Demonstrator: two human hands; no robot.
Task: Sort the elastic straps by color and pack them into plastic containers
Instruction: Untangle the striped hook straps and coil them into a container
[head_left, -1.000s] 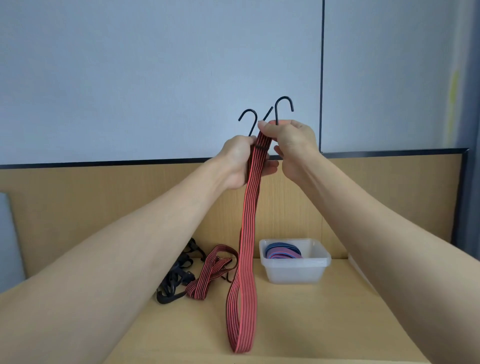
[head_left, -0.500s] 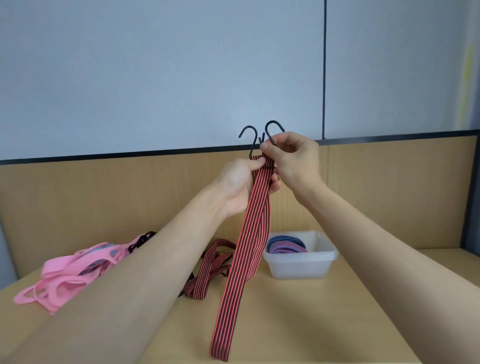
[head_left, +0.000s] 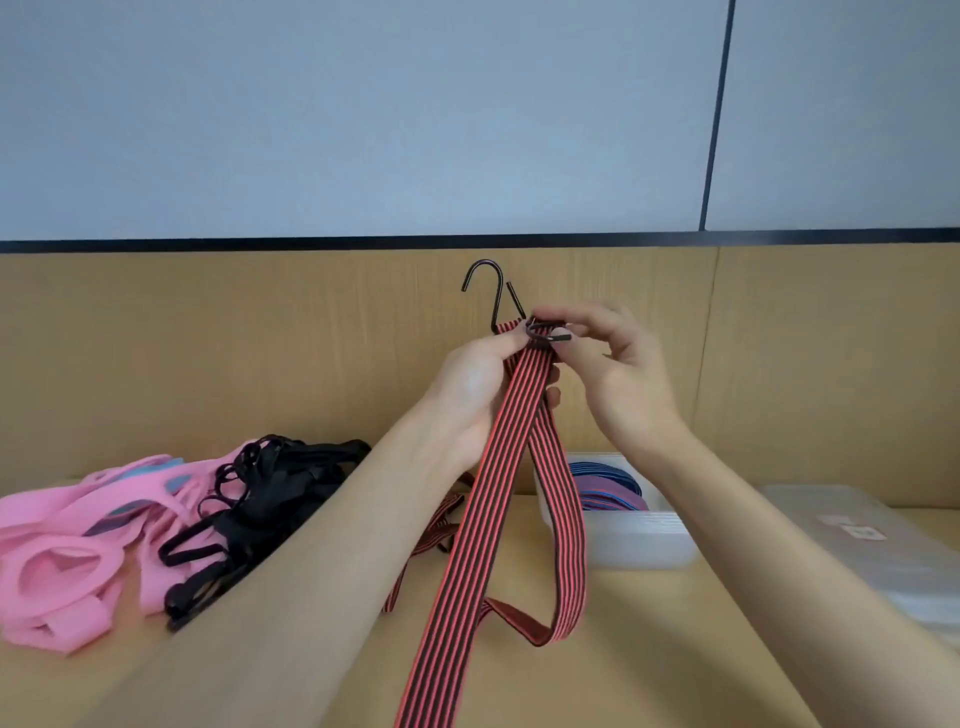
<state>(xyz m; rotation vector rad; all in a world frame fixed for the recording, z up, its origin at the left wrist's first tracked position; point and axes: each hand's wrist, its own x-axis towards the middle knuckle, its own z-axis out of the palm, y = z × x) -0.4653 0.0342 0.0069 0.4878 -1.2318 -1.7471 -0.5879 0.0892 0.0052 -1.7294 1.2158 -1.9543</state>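
Currently — snapshot of risks and bins:

Left hand (head_left: 475, 387): closed round the red-and-black striped flat elastic strap (head_left: 470, 551) just below its top ends, thumb pressing the webbing against the fingers.
Right hand (head_left: 605, 364): thumb and forefinger pinching the second black metal hook (head_left: 545, 332), which lies sideways at the strap end; other fingers loosely curled.
Strap position: hanging from both hands, doubled, the fold drooping under the right hand onto the light wooden tabletop (head_left: 675, 649); one long run passes below the left forearm out of view.
First black metal S-hook (head_left: 491, 296): sticks up just above the left thumb, held by nothing I can see but the strap end.
Risk 1: upright hook could snag a finger or the webbing if the ends get bunched — cause, open tip right beside both hands.
Risk 2: elastic could spring open when coiled — cause, pinch is light.
Risk 3: colour mix-up, as another red-black strap (head_left: 434, 525) lies behind the left forearm near the black straps (head_left: 270, 483) and pink straps (head_left: 67, 551).
Clear plastic tub (head_left: 639, 540): under the right forearm, holds coiled blue and purple straps (head_left: 605, 486).
Flat clear plastic stack (head_left: 883, 540): outboard of the right arm; contents, if any, cannot tell.
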